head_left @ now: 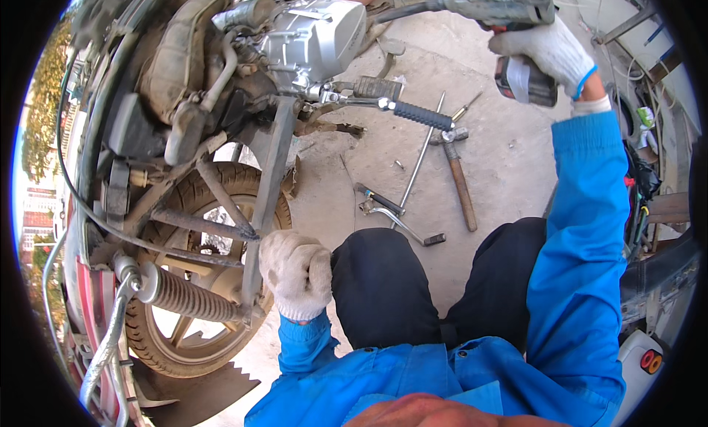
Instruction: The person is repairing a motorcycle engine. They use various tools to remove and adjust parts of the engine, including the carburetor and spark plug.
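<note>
My right hand (549, 54), in a white knit glove, grips a cordless power wrench (501, 3) by its handle, above the battery. A dark shaft (409, 11) points left from the tool, its end close to the silver engine cover (330, 40) of a motorcycle; I cannot tell whether they touch. My left hand (296, 273), also gloved, is closed in a fist beside my knee, against or right next to a grey metal bar (274, 161) of the motorcycle. Whatever its curled fingers hold, if anything, is hidden.
A hammer (459, 180), a long thin rod (420, 165), a screwdriver (466, 108) and a bent pedal lever (405, 224) lie on the concrete floor. The rubber footpeg (422, 115) juts out from the motorcycle. Its rear wheel (177, 364) and shock absorber (195, 298) are at left.
</note>
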`<state>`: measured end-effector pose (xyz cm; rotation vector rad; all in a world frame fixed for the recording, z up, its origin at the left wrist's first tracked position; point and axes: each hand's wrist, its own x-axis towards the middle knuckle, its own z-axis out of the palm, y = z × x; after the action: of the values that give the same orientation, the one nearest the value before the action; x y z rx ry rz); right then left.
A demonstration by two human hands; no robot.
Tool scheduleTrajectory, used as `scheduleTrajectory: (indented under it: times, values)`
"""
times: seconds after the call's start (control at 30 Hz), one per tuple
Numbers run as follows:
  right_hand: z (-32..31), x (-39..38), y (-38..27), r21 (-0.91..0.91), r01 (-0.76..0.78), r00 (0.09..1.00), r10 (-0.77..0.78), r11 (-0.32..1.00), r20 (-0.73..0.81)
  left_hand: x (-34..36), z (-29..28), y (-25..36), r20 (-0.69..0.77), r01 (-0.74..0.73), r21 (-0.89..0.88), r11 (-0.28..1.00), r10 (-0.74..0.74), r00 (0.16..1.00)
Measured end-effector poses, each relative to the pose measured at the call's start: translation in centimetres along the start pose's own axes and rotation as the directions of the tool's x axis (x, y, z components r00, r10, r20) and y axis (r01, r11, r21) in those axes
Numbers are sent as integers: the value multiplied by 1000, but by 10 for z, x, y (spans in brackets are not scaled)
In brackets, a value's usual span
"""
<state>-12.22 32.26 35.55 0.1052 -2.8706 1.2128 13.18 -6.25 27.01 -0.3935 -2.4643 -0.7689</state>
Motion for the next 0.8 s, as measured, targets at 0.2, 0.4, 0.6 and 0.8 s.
scheduleTrajectory:
  times: [0.2, 0.4, 0.6, 0.8]
  values:
    - [51, 17, 147, -319, -80, 994, 98, 944, 39, 6, 4, 8, 43, -18, 61, 998, 15, 999]
    - [155, 16, 227, -562, -112, 993, 83, 820, -78, 7, 6, 8, 63, -19, 87, 996, 13, 998]
    - [202, 19, 273, -663, -96, 995, 47, 743, -91, 11, 12, 6, 80, -56, 120, 991, 46, 996]
    - [225, 12, 303, -602, -111, 991, 131, 791, -10, 15, 15, 6, 125, -64, 130, 989, 48, 991]
